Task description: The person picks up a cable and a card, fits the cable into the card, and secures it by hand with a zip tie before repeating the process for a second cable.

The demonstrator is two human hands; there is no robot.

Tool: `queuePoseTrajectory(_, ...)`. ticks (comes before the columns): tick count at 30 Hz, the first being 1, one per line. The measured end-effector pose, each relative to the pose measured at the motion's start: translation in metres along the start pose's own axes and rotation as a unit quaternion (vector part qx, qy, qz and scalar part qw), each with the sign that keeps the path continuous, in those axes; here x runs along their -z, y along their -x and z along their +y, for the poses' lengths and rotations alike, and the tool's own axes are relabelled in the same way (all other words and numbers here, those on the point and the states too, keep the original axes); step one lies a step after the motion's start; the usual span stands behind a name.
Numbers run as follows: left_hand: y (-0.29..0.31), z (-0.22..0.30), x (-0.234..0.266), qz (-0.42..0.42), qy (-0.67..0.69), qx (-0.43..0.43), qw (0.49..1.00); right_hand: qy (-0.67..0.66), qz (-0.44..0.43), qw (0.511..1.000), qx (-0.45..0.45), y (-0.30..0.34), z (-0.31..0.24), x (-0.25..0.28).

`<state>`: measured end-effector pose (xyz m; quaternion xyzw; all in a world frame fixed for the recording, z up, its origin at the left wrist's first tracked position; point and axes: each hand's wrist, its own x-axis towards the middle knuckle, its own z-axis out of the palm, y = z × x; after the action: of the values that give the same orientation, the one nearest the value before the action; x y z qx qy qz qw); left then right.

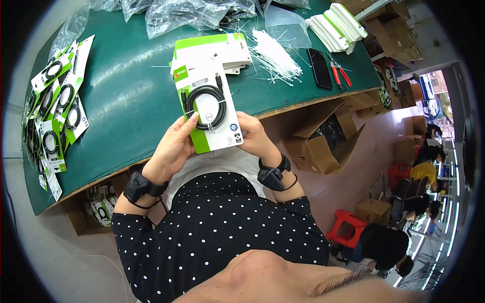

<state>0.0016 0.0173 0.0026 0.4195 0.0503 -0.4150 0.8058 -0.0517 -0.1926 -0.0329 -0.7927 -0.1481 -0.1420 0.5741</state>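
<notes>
Both my hands hold up a white and green backing card point(230, 113) over the table's front edge. A black cable point(221, 117) lies coiled on the card, tied with white ties, one connector pointing up near the top. My left hand point(177, 139) grips the card's lower left side, its thumb on the front by the coil. My right hand point(256, 135) pinches the lower right edge, its fingers partly hidden behind the card. Just beyond lies a stack of similar cards point(232, 48), with no cable seen on the top one.
On the green table point(126, 101) are loose white zip ties point(275, 55), a black phone point(320, 68), red-handled cutters point(342, 76), and more stacked cards point(336, 28). Carded cables point(53, 106) pile up at left; clear plastic bags point(187, 15) lie behind. An open carton point(318, 146) stands right. People sit farther right.
</notes>
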Motion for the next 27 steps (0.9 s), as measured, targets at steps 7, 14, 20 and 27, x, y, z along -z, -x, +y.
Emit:
queuePoseTrajectory(7, 0.004, 0.000, 0.012, -0.032, 0.022, 0.040, 0.998, 0.111, -0.019, 0.982, 0.152, -0.006, 0.006, 0.003)
queuePoseTrajectory(14, 0.009, 0.007, 0.014, 0.015, -0.048, -0.136, 0.989, 0.178, -0.053, 0.979, 0.086, -0.004, -0.003, 0.000)
queuePoseTrajectory(20, 0.003, 0.004, 0.026, 0.023, -0.073, -0.154, 0.985, -0.037, -0.047, 0.996, -0.059, 0.010, -0.012, -0.012)
queuePoseTrajectory(27, 0.001, 0.008, 0.017, 0.044, -0.077, -0.180, 0.980, -0.140, -0.019, 0.982, -0.125, 0.000, -0.006, 0.003)
